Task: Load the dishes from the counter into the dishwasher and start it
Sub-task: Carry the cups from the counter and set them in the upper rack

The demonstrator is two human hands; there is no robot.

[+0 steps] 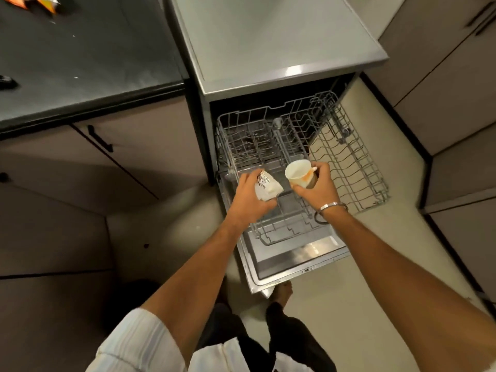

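Gripping a patterned cup (267,187) and white cup (299,173), both hands' fingers (320,167) hover over the bare upper rack (357,167).

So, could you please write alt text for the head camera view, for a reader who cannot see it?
A person leans over an open dishwasher, holding a patterned white cup in the left hand and a white and orange cup in the right hand above the pulled-out wire rack. A dark counter lies to the left.

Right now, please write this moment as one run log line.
left hand: holds patterned cup | right hand: holds orange-marked cup | dishwasher rack: pulled out, no dishes visible
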